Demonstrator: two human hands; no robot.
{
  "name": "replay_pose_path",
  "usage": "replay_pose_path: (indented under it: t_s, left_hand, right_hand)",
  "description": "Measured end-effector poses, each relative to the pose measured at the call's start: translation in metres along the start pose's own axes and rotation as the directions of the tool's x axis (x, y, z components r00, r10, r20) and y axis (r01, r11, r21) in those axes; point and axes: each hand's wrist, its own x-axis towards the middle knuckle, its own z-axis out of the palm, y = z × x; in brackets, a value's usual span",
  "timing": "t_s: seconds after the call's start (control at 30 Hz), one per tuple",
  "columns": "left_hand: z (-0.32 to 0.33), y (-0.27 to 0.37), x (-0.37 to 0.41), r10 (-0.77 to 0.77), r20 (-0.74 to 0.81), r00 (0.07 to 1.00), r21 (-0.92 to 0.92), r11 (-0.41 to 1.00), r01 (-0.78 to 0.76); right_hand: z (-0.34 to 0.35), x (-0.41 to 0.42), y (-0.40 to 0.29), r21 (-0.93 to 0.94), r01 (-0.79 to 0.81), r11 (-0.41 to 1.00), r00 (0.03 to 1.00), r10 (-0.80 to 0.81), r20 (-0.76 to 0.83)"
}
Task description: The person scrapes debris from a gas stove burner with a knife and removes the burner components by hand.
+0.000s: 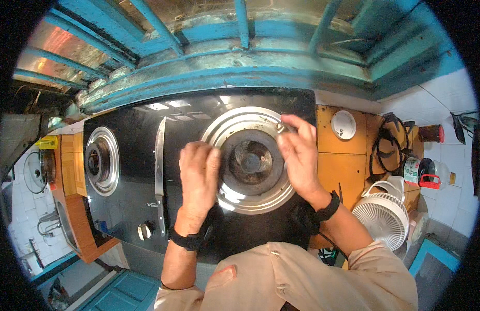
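My left hand (199, 173) is at the left rim of the right gas burner (250, 159), its fingers curled and somewhat blurred; whether it holds anything cannot be told. On the burner's upper right side, my right hand (300, 151) pinches a small metal piece (280, 127) between thumb and fingers. Dark specks lie on the burner's shiny metal ring (240, 204). A long knife (160, 167) with a black handle lies on the black glass cooktop (137, 155), left of my left hand. Beside its handle is a control knob (144, 232).
A second burner (102, 160) is at the left. Right of the cooktop are a small white dish (343, 124), a coiled black cable (389, 145), a white fan (381, 219) and a plastic bottle (438, 173). Blue window bars (242, 23) rise behind the cooktop.
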Motion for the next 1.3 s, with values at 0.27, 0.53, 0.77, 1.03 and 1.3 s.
replay_pose_path:
  t_s: [0.27, 0.53, 0.77, 1.03, 1.3]
  left_hand:
    - [-0.021, -0.016, -0.051, -0.107, -0.092, 0.99, -0.063, 0.993, 0.102]
    - [-0.002, -0.021, -0.072, 0.075, -0.152, 0.986, 0.137, 0.989, -0.054]
    - [-0.003, -0.024, -0.073, 0.049, -0.158, 0.986, 0.111, 0.993, -0.032]
    - [-0.003, -0.025, -0.074, 0.019, -0.151, 0.988, 0.12, 0.993, -0.001]
    - [-0.004, -0.026, -0.076, 0.007, -0.155, 0.988, 0.094, 0.996, 0.008]
  right_hand:
    - [-0.01, -0.002, 0.005, 0.337, -0.136, 0.932, 0.98, 0.176, -0.091]
    - [-0.006, -0.004, 0.018, 0.357, -0.065, 0.932, 0.987, 0.112, -0.114]
    - [-0.001, -0.005, 0.022, 0.386, -0.039, 0.922, 0.994, 0.077, -0.083]
    - [-0.002, -0.004, 0.026, 0.332, -0.035, 0.943, 0.998, 0.048, -0.031]
    - [-0.002, -0.003, 0.023, 0.278, -0.024, 0.96, 0.999, 0.032, -0.022]
